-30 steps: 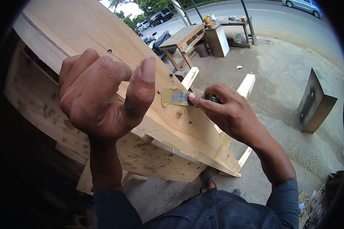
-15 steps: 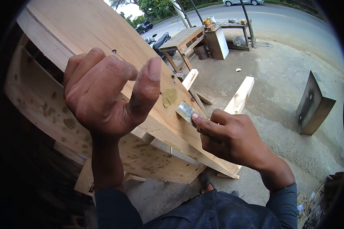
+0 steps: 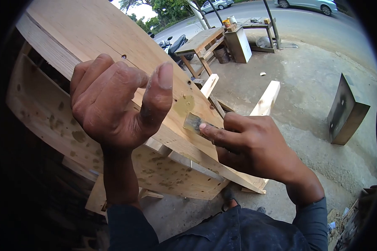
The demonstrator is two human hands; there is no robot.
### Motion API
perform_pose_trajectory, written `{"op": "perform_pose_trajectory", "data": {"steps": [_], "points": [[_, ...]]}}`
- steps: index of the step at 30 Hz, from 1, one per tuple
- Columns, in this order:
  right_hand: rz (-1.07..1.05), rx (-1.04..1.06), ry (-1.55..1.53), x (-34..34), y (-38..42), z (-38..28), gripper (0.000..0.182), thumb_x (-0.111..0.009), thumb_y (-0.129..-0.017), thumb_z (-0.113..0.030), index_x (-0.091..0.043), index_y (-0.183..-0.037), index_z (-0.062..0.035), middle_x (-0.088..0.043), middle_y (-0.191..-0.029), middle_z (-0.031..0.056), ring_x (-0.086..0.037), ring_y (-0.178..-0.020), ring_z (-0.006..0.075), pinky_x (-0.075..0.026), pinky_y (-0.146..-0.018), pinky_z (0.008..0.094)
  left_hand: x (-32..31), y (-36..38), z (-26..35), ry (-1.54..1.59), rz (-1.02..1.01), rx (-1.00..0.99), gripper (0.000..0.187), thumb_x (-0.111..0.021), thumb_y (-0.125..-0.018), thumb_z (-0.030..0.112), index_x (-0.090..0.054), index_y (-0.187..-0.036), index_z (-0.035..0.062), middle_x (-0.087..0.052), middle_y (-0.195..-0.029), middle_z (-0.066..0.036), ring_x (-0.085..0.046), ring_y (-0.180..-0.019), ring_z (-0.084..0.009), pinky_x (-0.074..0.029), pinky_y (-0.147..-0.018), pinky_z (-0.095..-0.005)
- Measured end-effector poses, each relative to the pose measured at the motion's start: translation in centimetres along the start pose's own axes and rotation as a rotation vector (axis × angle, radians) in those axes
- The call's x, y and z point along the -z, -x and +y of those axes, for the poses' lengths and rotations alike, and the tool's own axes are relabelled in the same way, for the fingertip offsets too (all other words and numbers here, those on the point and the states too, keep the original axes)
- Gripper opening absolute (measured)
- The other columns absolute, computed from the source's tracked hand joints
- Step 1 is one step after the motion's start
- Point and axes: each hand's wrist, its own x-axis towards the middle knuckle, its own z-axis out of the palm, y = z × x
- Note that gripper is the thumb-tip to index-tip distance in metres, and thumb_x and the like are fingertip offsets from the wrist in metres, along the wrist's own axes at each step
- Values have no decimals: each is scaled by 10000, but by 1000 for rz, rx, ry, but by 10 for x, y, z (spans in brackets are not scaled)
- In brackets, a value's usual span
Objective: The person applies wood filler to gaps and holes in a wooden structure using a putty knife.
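Observation:
My right hand (image 3: 257, 146) grips a putty knife (image 3: 192, 122), forefinger stretched along its flat metal blade. The blade meets the pale wooden board (image 3: 96, 33) just below a smeared patch of greenish-brown filler (image 3: 184, 104). My left hand (image 3: 113, 100) is raised over the same board, fingers curled in and thumb pointing up. Whatever those fingers may hold is hidden behind them. Beneath the board, a curved wooden panel (image 3: 77, 136) carries many dabs of similar filler. Small dark knots and holes dot the board's face.
Light timber lengths (image 3: 267, 98) jut out beyond the board. A dark metal box (image 3: 347, 111) stands on the concrete at right. Farther back are a wooden table (image 3: 201, 39), a white-sided cabinet (image 3: 240, 45) and a parked motorcycle (image 3: 176, 45). Cars (image 3: 308, 5) are on the road.
My right hand has moved the putty knife leftward, toward the filler patch, which now looks flatter and more spread. My left hand keeps its curled pose. Cars on the road have shifted.

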Motion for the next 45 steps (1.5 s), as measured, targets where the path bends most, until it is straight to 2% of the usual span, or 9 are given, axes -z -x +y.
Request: {"op": "perform_pose_trajectory", "data": {"steps": [10, 12, 17, 24, 27, 31, 38, 42, 45], "points": [[176, 135, -57, -19, -19, 17, 441, -671, -865, -184, -647, -1305, -204, -577, -808, 71, -643, -674, 255, -505, -559, 391, 0, -1, 3, 8, -13, 4, 301, -792, -750, 157, -551, -578, 100, -483, -496, 4, -408, -451, -165, -331, -556, -311], [119, 120, -4, -35, -24, 25, 453, -661, -872, -183, -639, -1324, -213, -579, -809, 70, -647, -679, 251, -500, -548, 392, 1, -2, 7, 9, -45, 26, 254, -672, -820, 81, -521, -618, 46, -399, -529, -19, -349, -530, -170, -329, -598, -323], [-62, -7, 52, 2, -7, 5, 507, -726, -825, -153, -645, -1323, -204, -545, -754, 56, -572, -562, 253, -474, -532, 381, 1, -2, 4, 6, -33, 6, 271, -736, -779, 106, -537, -598, 75, -437, -512, -7, -376, -490, -169, -326, -574, -316], [100, 146, -5, -24, -21, 6, 376, -662, -858, -205, -695, -1226, -131, -585, -813, 82, -635, -609, 247, -484, -509, 376, 1, -2, 2, -12, -30, 1, 288, -795, -739, 135, -559, -578, 100, -482, -499, 6, -405, -452, -167, -325, -553, -316], [-141, -20, 85, 3, -9, -7, 495, -725, -832, -164, -646, -1318, -207, -560, -780, 60, -598, -621, 242, -491, -555, 374, 1, -2, 2, -1, -22, 11, 291, -795, -741, 135, -557, -576, 100, -483, -501, 3, -406, -453, -169, -325, -552, -316], [92, 32, -14, -1, -26, -1, 481, -733, -823, -150, -656, -1296, -196, -581, -789, 65, -613, -628, 249, -499, -556, 374, 0, -1, 2, 21, 1, -10, 292, -792, -745, 135, -557, -576, 101, -482, -502, 2, -405, -453, -170, -324, -553, -315], [-135, -48, 21, 6, -7, -9, 465, -718, -843, -146, -643, -1302, -177, -586, -786, 82, -622, -617, 255, -491, -541, 381, 1, -1, 1, -4, -20, 2, 290, -791, -750, 147, -563, -578, 101, -491, -501, 6, -415, -454, -168, -330, -556, -315], [80, -9, -60, -15, -17, 10, 493, -742, -821, -163, -645, -1305, -186, -589, -790, 88, -622, -610, 259, -486, -536, 382, 1, -1, 1, 26, -11, -3, 297, -795, -748, 153, -557, -577, 101, -488, -503, 3, -418, -459, -169, -331, -558, -313], [-17, -49, -9, -17, -4, 2, 508, -750, -816, -169, -643, -1312, -182, -582, -783, 83, -614, -600, 261, -484, -537, 386, 2, -3, 3, -25, -33, 6, 294, -790, -748, 151, -557, -576, 95, -492, -502, 4, -420, -455, -168, -334, -560, -313]]}}
